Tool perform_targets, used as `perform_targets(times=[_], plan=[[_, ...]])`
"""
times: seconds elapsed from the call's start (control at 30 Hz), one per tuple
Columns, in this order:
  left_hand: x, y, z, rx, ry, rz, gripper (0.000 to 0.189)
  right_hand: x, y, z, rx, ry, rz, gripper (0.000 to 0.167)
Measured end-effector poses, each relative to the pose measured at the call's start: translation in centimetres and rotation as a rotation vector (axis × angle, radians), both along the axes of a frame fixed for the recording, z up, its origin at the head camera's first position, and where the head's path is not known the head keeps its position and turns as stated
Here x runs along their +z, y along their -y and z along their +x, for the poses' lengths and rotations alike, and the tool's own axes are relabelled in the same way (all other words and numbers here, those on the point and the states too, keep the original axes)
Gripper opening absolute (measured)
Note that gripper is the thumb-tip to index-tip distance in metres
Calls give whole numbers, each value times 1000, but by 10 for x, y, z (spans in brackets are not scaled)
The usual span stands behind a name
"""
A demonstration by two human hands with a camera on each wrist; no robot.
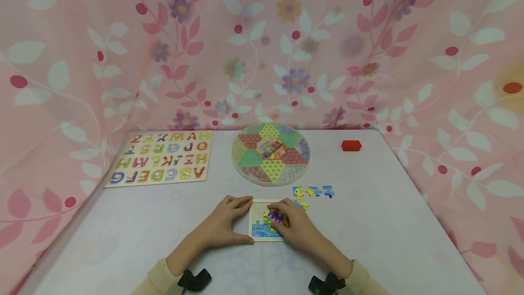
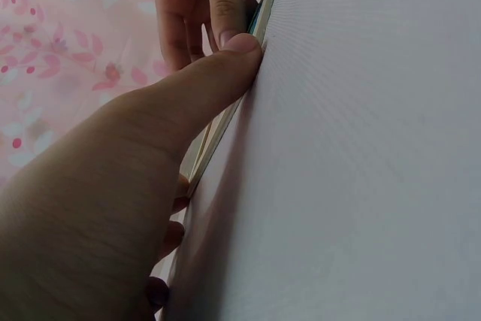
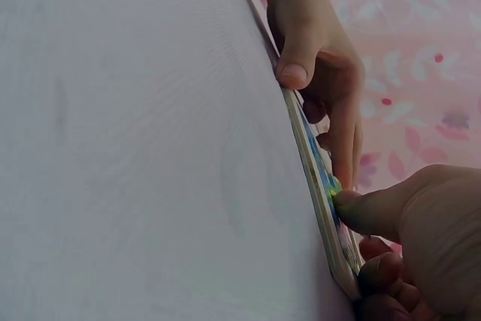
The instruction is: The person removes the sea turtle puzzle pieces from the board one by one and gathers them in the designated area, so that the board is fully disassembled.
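Observation:
A small jigsaw puzzle tray (image 1: 250,218) with a pale wooden rim lies on the table, blue pieces (image 1: 258,230) along its near side. My left hand (image 1: 221,223) spans its left side, thumb at the near corner and fingertips at the far one, holding the rim. Over the tray's right part, my right hand (image 1: 296,226) pinches a purple-and-yellow jigsaw puzzle piece (image 1: 276,217) between thumb and fingers. Its fingers partly hide the piece and the tray's right edge. In the right wrist view the right thumb (image 3: 368,212) is close over the tray's pieces.
Loose puzzle pieces (image 1: 315,191) lie just beyond the right hand. Behind the tray sits a round Chinese checkers board (image 1: 270,154). An alphabet board (image 1: 159,157) is at the back left, and a red block (image 1: 351,145) at the back right. A floral curtain (image 1: 262,58) borders the table.

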State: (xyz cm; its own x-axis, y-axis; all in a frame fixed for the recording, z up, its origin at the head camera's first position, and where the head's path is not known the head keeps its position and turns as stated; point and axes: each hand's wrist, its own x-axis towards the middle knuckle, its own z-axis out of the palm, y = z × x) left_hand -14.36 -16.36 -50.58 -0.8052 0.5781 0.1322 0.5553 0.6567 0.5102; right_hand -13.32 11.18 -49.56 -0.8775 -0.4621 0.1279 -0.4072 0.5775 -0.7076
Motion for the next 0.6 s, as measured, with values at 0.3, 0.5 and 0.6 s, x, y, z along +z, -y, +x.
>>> perform_targets(times=[0.3,0.5,0.6], plan=[[0,0,0,7,15,-3,106,1,-4,-2,24,-4,-23,36],[-3,0,0,1,-9,-2,105,0,-4,-1,19,-25,-76,30],[-2,0,0,-1,-7,-3,105,1,-4,-1,9,-18,-76,29]])
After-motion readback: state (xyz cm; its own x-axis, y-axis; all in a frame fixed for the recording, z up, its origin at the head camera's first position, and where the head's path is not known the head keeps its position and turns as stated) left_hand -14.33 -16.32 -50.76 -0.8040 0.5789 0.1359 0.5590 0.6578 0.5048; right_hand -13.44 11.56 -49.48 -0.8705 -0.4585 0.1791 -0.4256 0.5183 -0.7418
